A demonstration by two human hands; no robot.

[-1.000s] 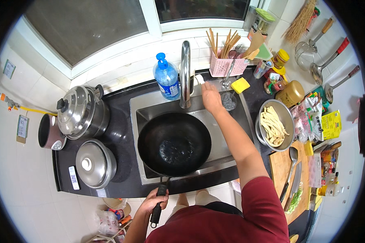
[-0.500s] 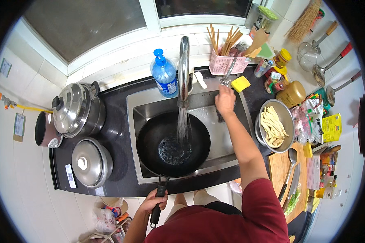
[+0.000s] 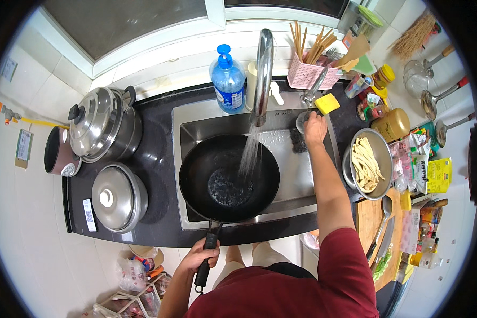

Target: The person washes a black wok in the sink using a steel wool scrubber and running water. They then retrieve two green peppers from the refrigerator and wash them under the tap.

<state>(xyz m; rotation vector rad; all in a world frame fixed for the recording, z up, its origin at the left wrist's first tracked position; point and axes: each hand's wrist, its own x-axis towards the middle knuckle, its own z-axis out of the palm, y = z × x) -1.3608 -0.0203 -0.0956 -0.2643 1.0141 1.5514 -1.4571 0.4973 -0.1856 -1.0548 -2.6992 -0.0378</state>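
My left hand point(image 3: 200, 255) is wrapped around the black handle of a wok point(image 3: 217, 159), which rests tilted over the steel sink point(image 3: 291, 183). Water streams from the curved faucet point(image 3: 263, 79) into the wok, where a little foamy water lies at the bottom. My right hand point(image 3: 316, 128) is at the sink's far right corner, its fingers closed on a grey, roundish scouring pad point(image 3: 302, 121). A yellow sponge point(image 3: 327, 104) sits on the rim just beyond that hand, beside the faucet lever point(image 3: 316, 87).
A blue soap bottle point(image 3: 229, 82) and a pink chopstick basket point(image 3: 312, 74) stand behind the sink. To the left are a steamer pot point(image 3: 103, 124) and a lidded pot point(image 3: 116, 199). At right, a bowl of pale strips point(image 3: 367, 164) stands near a cutting board point(image 3: 370, 214) with a ladle and knife.
My right hand has moved from beside the faucet lever's base to the sink corner, and the grey scouring pad now shows in its fingers. The left hand keeps its hold on the wok.
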